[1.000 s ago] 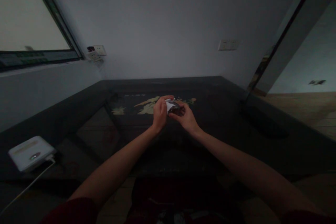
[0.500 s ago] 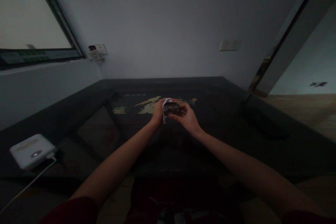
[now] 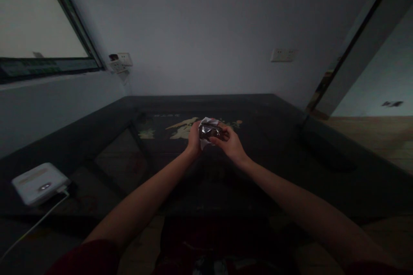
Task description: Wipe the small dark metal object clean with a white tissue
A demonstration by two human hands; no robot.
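My left hand (image 3: 194,138) is closed around the white tissue (image 3: 206,121) and the dark, shiny object (image 3: 209,131), and my right hand (image 3: 231,141) grips that object's other side between thumb and fingers. I hold it over the dark table (image 3: 219,184), in front of the bird picture (image 3: 183,129). Half a second ago the object showed a duller brown face; now a bright glint crosses it. The tissue, then a thin edge along the object's left, now spreads wider above it and also shows below. My hands are nearly where they were.
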